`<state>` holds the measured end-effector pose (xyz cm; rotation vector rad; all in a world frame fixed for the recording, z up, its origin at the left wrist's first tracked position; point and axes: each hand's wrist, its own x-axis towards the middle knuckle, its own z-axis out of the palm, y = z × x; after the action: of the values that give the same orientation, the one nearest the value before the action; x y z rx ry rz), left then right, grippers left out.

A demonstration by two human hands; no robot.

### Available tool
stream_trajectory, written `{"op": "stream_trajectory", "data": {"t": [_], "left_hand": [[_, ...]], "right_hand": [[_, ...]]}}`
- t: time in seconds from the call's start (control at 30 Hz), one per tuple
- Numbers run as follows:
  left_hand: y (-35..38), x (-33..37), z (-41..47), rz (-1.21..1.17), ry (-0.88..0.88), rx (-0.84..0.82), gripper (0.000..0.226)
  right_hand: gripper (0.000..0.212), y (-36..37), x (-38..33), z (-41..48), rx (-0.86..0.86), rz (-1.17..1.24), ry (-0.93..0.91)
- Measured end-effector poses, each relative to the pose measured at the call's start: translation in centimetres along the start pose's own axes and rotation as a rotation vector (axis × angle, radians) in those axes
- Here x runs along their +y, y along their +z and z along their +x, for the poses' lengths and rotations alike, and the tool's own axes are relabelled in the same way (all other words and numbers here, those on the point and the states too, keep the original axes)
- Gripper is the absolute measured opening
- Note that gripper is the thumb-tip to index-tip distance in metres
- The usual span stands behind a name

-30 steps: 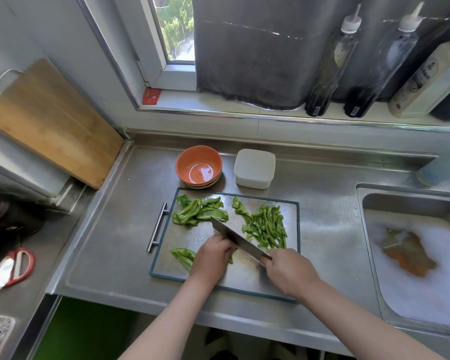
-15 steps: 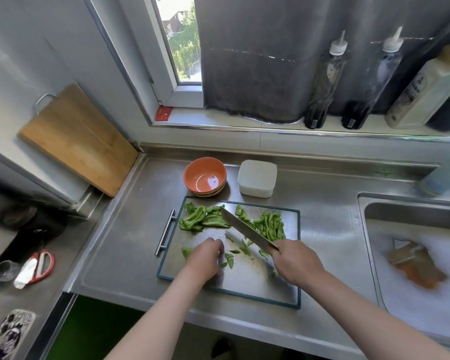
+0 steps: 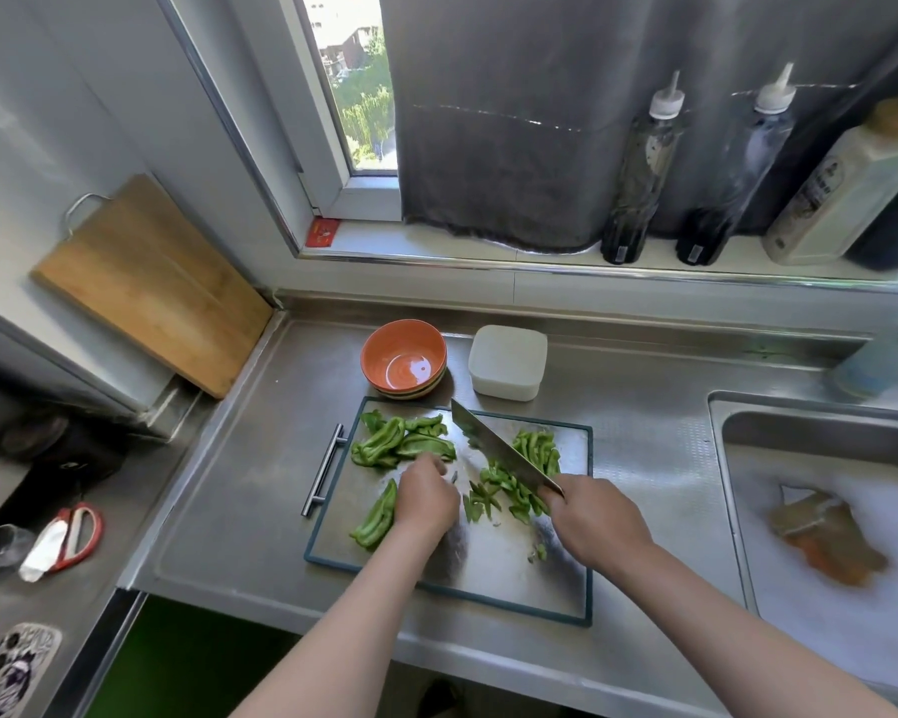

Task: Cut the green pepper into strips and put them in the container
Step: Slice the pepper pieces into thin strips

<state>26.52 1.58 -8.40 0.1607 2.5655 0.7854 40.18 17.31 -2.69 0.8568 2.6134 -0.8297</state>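
A steel cutting board (image 3: 566, 577) with a dark rim lies on the counter. Large uncut green pepper pieces (image 3: 400, 443) sit at its far left, and one long piece (image 3: 377, 518) lies beside my left hand (image 3: 426, 497). Cut strips (image 3: 522, 476) are heaped at the middle right. My left hand is curled, knuckles up, its fingertips near the far-left pieces; I cannot tell if it holds any. My right hand (image 3: 594, 520) grips a cleaver (image 3: 499, 448) whose blade points away to the upper left beside the strips. A white lidded container (image 3: 508, 361) stands behind the board.
An orange bowl (image 3: 404, 357) sits left of the container. A sink (image 3: 825, 510) with foamy water lies to the right. Bottles (image 3: 638, 173) line the window sill. A wooden board (image 3: 146, 282) leans at the left, and scissors (image 3: 76, 533) lie on the lower counter.
The cleaver has swept the fresh strips right toward the heap. My left hand has left the cut spot and moved up toward the far-left pieces. The camera tilted up.
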Motion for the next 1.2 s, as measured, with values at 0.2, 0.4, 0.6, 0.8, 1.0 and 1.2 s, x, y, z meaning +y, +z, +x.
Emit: {"op": "stream_trajectory", "data": {"t": [0.2,0.4,0.6,0.8,1.0,1.2], "left_hand": [[1.0,1.3,-0.4,0.063,0.024,-0.083,0.015],[1.5,2.2,-1.2,-0.039,0.068,-0.149,0.035],[-4.3,-4.5,-1.9,0.037,0.118,0.248,0.04],[-6.8,-9.6,-1.3,0.144,0.108,0.011,0.03],[-7.3,-11.8,-1.2,0.14,0.429,-0.133,0.043],[-6.9,-13.8,-1.0,0.222,0.686,-0.161,0.052]], "right_hand": [[0.04,0.2,0.0,0.2,0.003,0.009,-0.022],[0.037,0.1,0.1,0.2,-0.008,-0.002,-0.058],[0.038,0.9,-2.2,-0.4,-0.037,0.022,-0.102],[0.032,4.1,-6.4,-1.0,-0.083,-0.021,-0.103],[0.032,7.0,-9.2,-2.2,-0.07,-0.049,-0.055],[0.031,8.7,-10.3,-3.5,-0.035,-0.084,-0.001]]}}
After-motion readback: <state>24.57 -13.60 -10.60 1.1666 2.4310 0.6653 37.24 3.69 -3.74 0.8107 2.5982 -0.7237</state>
